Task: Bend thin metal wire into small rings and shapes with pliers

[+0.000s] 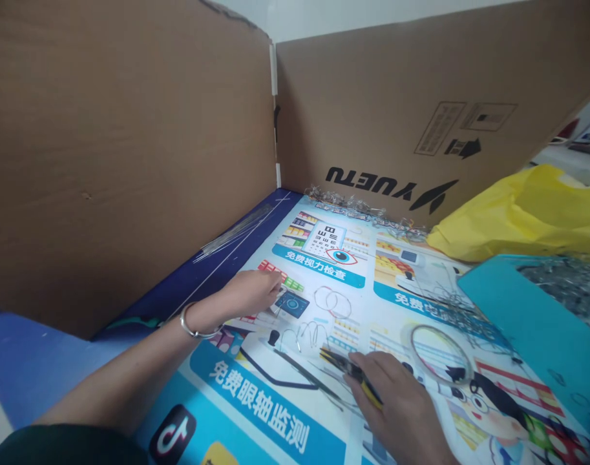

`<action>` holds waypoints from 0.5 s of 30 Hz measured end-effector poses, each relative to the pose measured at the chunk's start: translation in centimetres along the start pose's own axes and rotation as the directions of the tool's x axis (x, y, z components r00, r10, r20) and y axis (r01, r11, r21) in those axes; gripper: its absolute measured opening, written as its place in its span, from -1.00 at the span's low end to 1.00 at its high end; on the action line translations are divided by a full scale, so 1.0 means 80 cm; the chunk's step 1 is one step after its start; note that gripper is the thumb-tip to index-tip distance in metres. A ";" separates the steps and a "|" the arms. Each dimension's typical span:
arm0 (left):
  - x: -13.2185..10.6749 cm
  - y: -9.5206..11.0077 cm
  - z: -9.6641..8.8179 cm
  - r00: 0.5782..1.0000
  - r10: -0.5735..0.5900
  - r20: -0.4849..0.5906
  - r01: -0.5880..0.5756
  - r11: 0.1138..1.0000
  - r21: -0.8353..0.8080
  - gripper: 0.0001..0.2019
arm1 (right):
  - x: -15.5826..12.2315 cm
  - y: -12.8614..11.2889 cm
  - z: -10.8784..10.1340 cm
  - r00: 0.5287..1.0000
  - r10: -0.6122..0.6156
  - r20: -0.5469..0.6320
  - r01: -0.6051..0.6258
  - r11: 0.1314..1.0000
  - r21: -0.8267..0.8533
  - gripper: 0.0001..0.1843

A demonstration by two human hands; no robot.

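Note:
My left hand is closed over the printed sheet, thumb side inward; whatever its fingers may pinch is hidden. My right hand grips pliers with yellow-and-black handles, their jaws pointing left toward the middle of the sheet. Close to the jaws lie bent pieces of thin wire and dark straight strips. Two thin wire rings overlap to the right of my left hand. A wound coil of wire rests to the right of the pliers.
Brown cardboard panels wall off the left and back. Straight wires lie along the left panel, with tangled wire scraps at the back. A yellow bag and a teal box holding wire scraps stand at right.

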State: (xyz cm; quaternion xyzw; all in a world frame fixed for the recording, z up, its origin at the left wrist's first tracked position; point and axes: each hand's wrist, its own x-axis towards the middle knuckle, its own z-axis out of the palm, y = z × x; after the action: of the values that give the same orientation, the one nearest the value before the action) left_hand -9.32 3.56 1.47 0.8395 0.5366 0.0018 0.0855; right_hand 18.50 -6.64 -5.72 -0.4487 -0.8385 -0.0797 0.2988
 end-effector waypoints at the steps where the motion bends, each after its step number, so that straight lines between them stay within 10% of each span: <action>1: 0.000 0.000 -0.002 1.000 -0.003 0.013 0.002 1.000 0.008 -0.80 | 0.000 0.000 0.000 1.000 -0.001 0.003 0.001 1.000 -0.002 -0.77; 15: 0.000 -0.002 0.025 0.999 0.029 0.030 -0.034 0.983 0.182 -0.75 | -0.005 0.004 0.006 1.000 -0.018 0.015 0.018 1.000 -0.020 -0.77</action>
State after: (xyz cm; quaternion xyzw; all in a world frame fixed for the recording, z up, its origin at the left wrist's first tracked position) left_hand -9.30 3.33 -0.53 0.8520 0.5201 -0.0573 0.0156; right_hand 18.75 -6.58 -6.38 -0.4447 -0.8438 -0.0876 0.2872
